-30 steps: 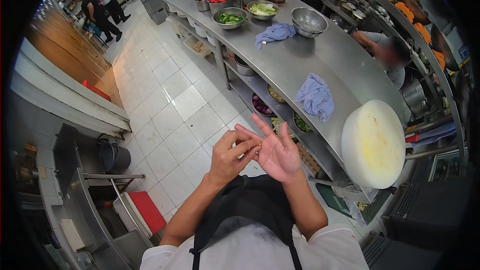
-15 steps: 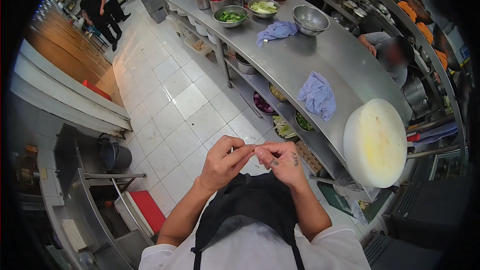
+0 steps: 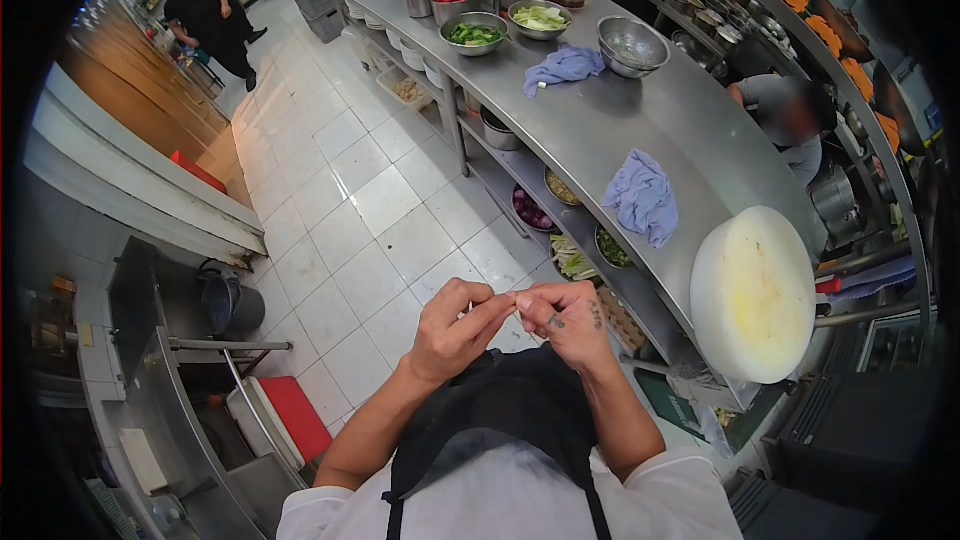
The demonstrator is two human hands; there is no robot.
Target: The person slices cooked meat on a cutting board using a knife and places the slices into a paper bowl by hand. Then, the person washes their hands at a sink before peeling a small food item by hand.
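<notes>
My left hand [image 3: 452, 332] and my right hand [image 3: 570, 326] meet fingertip to fingertip in front of my black apron [image 3: 490, 395]. Thumb and fingers are pinched together on both. Whatever lies between the tips, if anything, is too small to make out. To the right of my hands, a thick round white cutting board [image 3: 752, 295] stands at the near end of the steel counter [image 3: 690, 105]. A crumpled blue cloth [image 3: 642, 196] lies on the counter just beyond the board.
Farther along are another blue cloth [image 3: 564, 68], an empty steel bowl [image 3: 633, 45] and bowls of cut greens [image 3: 474, 35]. Vegetables fill containers on the shelf below. A bucket [image 3: 232, 305] and red-topped bin [image 3: 296, 415] stand left. People are at the far left [image 3: 208, 20] and behind the counter [image 3: 785, 115].
My hands stay pinched together, with slight finger movement. The view has shifted a little, and the person in black at the far left has changed posture.
</notes>
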